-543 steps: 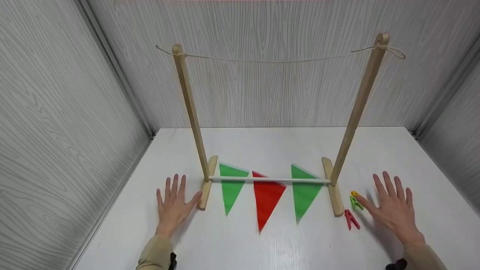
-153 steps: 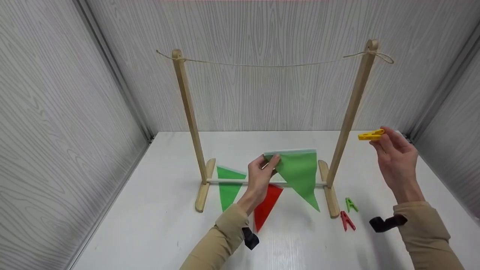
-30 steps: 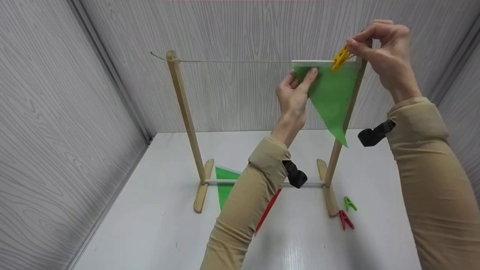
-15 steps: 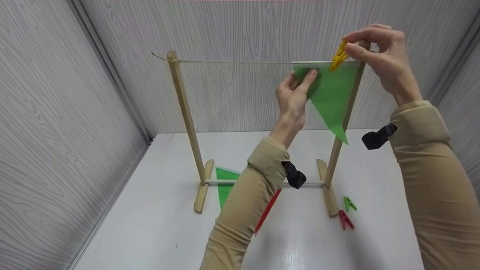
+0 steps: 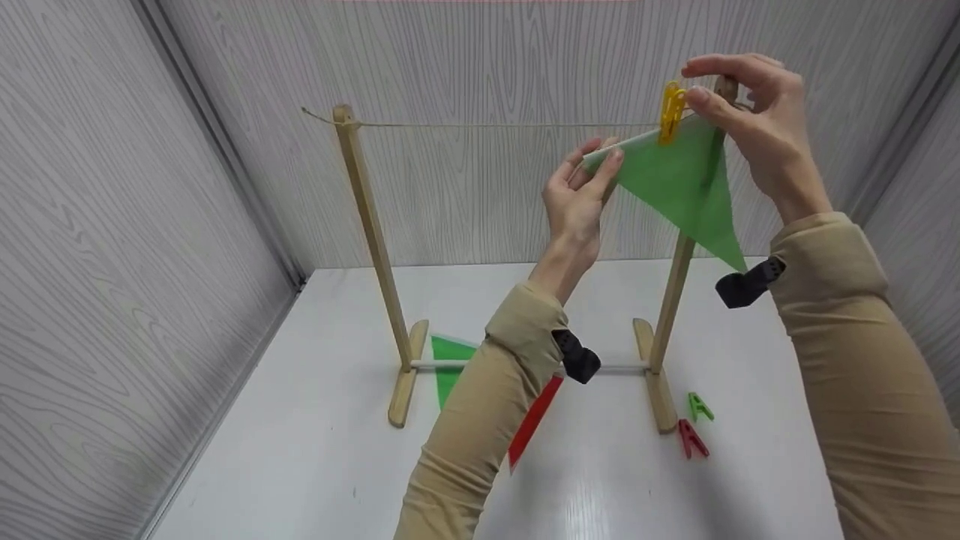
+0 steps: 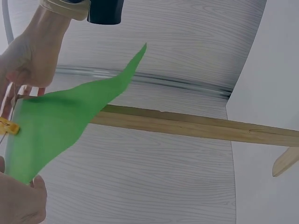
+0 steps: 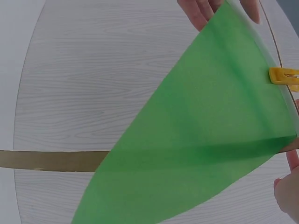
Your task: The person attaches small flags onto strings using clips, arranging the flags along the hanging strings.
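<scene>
A green pennant [image 5: 675, 172] hangs slanted by its white top edge, its point to the lower right. The thumb and fingers of my left hand [image 5: 574, 202] pinch its lower left corner. A yellow clothespin [image 5: 670, 116] stands upright on the top edge at the cord [image 5: 480, 125]. Beside it my right hand [image 5: 769, 120] has thumb and forefinger spread apart, the thumb tip right at the clothespin. In the right wrist view the yellow clothespin [image 7: 284, 76] sits over the pennant's edge.
The cord spans two wooden posts [image 5: 375, 232] on feet joined by a white rod [image 5: 622, 367]. Another green pennant [image 5: 450, 367] and a red pennant [image 5: 536, 420] lie partly behind my left sleeve. Green [image 5: 700, 407] and red clothespins [image 5: 691, 439] lie by the right foot.
My right thumb and forefinger have parted and come off the yellow clothespin, which has swung upright. My left hand has lowered the pennant's left corner, so its top edge slants.
</scene>
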